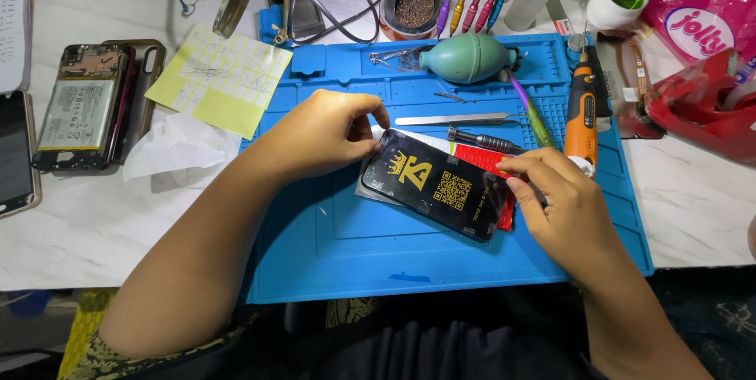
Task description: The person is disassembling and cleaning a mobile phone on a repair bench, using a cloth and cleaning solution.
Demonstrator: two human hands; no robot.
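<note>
A black phone screen panel (437, 183) with yellow markings lies tilted on the blue work mat (339, 246), over a red-and-white flat piece (482, 156). My left hand (323, 132) pinches the panel's upper left end with thumb and fingers. My right hand (551, 203) grips its right end, fingertips on the edge. Both hands hold the panel just above the mat.
Tweezers (453, 119), a dark screwdriver (484, 140), a green blower bulb (466, 59) and an orange electric driver (581, 112) lie on the mat's far part. An opened phone (83, 104), a yellow note (220, 81) and tissue (177, 148) are at left. Red packaging (701, 96) sits at right.
</note>
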